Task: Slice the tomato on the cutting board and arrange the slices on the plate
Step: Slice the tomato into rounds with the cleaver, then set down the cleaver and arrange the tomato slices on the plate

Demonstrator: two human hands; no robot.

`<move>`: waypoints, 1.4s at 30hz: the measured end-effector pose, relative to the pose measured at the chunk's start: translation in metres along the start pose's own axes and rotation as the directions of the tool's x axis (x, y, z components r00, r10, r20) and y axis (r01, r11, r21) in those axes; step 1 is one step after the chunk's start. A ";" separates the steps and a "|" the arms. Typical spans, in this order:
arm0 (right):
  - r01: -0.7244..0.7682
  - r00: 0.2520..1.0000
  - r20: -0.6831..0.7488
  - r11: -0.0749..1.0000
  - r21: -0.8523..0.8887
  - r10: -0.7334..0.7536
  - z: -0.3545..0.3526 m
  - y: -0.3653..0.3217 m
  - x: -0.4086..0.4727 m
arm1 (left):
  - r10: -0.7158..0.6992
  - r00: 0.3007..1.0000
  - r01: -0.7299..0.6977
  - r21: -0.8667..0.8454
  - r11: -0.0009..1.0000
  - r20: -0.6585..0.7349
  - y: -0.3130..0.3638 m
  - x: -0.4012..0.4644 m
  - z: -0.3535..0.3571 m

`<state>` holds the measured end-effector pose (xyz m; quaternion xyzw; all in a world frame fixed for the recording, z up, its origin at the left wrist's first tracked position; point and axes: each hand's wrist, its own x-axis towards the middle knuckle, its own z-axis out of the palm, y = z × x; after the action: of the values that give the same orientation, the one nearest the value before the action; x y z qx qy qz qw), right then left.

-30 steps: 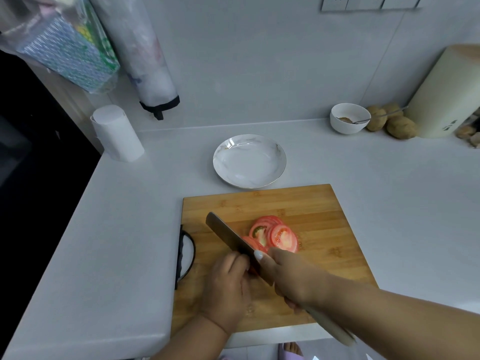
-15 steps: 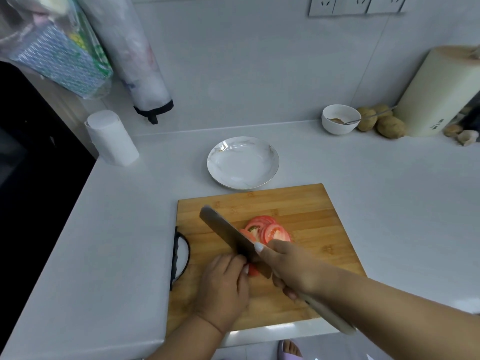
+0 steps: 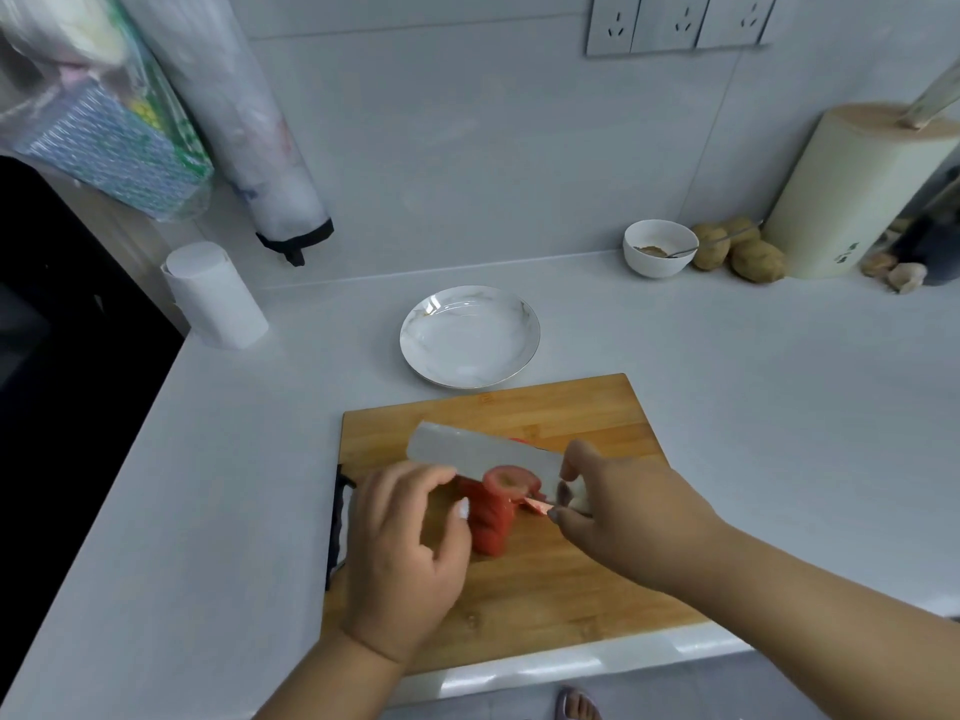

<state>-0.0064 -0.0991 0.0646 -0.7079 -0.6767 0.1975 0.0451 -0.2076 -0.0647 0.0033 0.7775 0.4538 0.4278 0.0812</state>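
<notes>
A bamboo cutting board [image 3: 545,589] lies at the counter's front edge. On it, red tomato slices [image 3: 491,517] stand bunched in a leaning stack. One slice lies against the flat of the knife blade [image 3: 457,446], which is tilted broadside up over the stack. My right hand [image 3: 623,517] grips the knife's handle just right of the slices. My left hand [image 3: 405,543] is on the left side of the stack, fingers loosely curled, thumb touching the slices. A white marbled plate [image 3: 415,324] with nothing on it sits just behind the board.
A white paper roll [image 3: 215,296] stands at the back left by the counter's dark left edge. At the back right are a small white bowl [image 3: 658,249] with a spoon, potatoes [image 3: 756,259] and a cream knife block [image 3: 857,189]. Bags [image 3: 104,111] hang on the wall.
The knife has turned from a cutting angle to lie flat against the slices, which are now gathered into a stack. My left hand has opened and shifted to the stack's left side.
</notes>
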 end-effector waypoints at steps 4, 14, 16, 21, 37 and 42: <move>0.070 0.996 -0.047 0.990 -0.121 -0.076 0.005 0.005 -0.001 | 0.131 0.939 -0.149 0.031 0.988 0.319 0.002 0.012 0.004; 0.034 0.987 -0.147 0.985 -0.167 -0.060 0.017 0.019 0.006 | -0.073 0.939 0.119 -0.118 0.986 0.335 0.006 0.035 0.015; -0.025 0.984 -0.177 0.995 -0.099 0.007 0.019 0.023 0.009 | -0.258 0.933 0.309 -0.194 0.931 0.249 0.013 0.040 0.018; -0.191 0.951 -0.235 0.980 0.057 0.199 0.025 0.040 0.010 | -0.464 0.862 0.506 -0.316 0.802 0.202 0.019 0.046 0.024; -0.386 0.906 -0.208 0.922 -0.046 0.369 0.061 0.066 0.030 | -0.598 0.764 0.644 -0.265 0.717 0.241 -0.003 0.035 0.047; -0.324 0.939 -0.188 0.924 -0.202 0.288 0.062 0.060 0.030 | -0.610 0.753 0.658 -0.253 0.709 0.247 -0.009 0.034 0.044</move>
<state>0.0292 -0.0873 -0.0191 -0.8187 -0.5701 0.0672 -0.0162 -0.1730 -0.0214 -0.0084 0.5781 0.6095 0.3843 0.3829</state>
